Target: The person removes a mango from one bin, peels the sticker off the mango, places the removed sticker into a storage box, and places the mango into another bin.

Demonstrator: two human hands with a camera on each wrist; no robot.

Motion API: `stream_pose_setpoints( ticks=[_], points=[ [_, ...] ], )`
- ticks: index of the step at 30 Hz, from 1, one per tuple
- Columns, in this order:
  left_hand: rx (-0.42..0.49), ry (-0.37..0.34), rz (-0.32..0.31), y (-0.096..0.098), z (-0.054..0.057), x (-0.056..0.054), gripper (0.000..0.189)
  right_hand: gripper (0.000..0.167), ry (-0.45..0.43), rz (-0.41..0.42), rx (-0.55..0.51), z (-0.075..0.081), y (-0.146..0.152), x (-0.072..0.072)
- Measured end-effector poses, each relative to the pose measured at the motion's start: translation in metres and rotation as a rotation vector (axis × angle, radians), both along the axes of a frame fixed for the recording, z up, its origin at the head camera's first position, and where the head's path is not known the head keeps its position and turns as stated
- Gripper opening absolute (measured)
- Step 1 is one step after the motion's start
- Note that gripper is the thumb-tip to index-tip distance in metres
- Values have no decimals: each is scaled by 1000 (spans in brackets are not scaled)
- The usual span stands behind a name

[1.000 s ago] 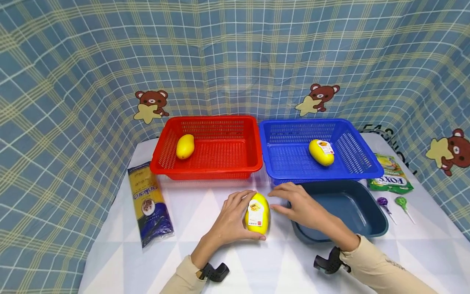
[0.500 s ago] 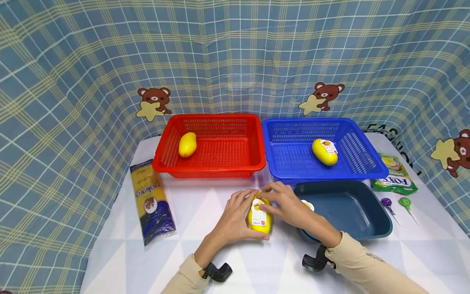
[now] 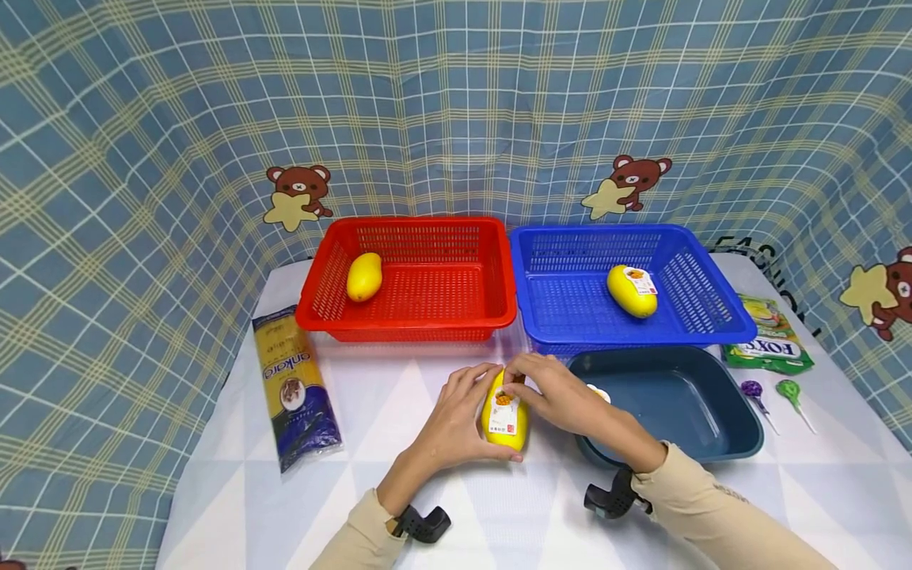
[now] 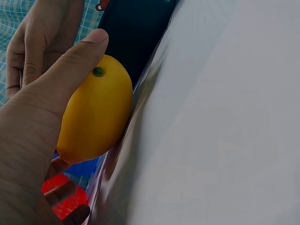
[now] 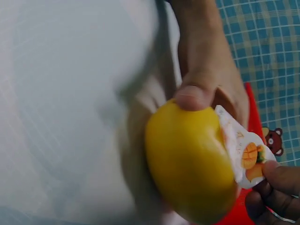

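— Your left hand grips the mango near the middle of the counter, just left of the dark tub. Your right hand pinches the partly lifted label. What could go wrong for you?

— The label might tear if you tug sharply, since one edge looks stuck down

— And your hold on the fruit?

— Its skin looks smooth, so if your left hand slackens against the pull, the mango could twist or roll right. Squeeze too hard and you may dent it
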State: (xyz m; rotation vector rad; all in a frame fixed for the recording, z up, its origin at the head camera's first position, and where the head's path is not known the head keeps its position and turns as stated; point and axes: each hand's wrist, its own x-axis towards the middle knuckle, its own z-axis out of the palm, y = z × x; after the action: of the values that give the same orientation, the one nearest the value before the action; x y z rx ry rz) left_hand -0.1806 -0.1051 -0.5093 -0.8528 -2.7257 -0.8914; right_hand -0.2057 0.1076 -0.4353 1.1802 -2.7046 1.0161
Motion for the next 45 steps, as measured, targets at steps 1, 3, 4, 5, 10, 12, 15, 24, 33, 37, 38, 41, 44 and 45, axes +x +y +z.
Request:
stream_pose_setpoints(
  ticks=[1, 3, 4, 5, 10, 12, 15, 24, 33, 37, 38, 41, 44, 45],
  points=[
    [0, 1, 0, 0, 0, 0, 123, 8, -11, 7, -8, 3, 1, 1],
    [6, 0, -1, 1, 1, 0, 123, 7, -28, 20, -27, 7, 3, 1],
    [7, 0, -1, 1, 1, 0, 123, 7, -37, 28, -41, 9, 3, 1],
    [9, 0, -2, 1, 2, 0, 124, 7, -42, 31, -47, 11, 4, 2],
    [0, -11, 3, 2, 2, 0, 124, 6, -64, 43, -52, 15, 8, 3],
    [-3, -13, 5, 3, 2, -1, 123, 7, -68, 45, -40, 16, 9, 3],
    [5, 0, 1, 3, 2, -1, 122, 9, -72, 52, -26, 17, 12, 4],
    [25, -9, -15, 7, 0, 0, 121, 11, -66, 82, -62, 34, 28, 9],
    [8, -10, 4, 7, 1, 1, 119, 7, -167, -86, -22, 66, 74, 6],
    [9, -19, 6, 5, 0, 1, 119, 6, -201, -89, 35, 63, 99, 2],
    [8, -23, 5, 5, 0, 1, 119, 6, -213, -88, 45, 63, 105, 1],
    [9, -35, 3, 4, 1, 1, 118, 3, -259, -94, 90, 59, 123, -3],
    [16, -47, 0, 4, 2, 2, 118, 2, -321, -85, 124, 52, 138, -7],
    [19, -49, -1, 3, 3, 2, 118, 2, -332, -81, 134, 47, 142, -9]
  ],
)
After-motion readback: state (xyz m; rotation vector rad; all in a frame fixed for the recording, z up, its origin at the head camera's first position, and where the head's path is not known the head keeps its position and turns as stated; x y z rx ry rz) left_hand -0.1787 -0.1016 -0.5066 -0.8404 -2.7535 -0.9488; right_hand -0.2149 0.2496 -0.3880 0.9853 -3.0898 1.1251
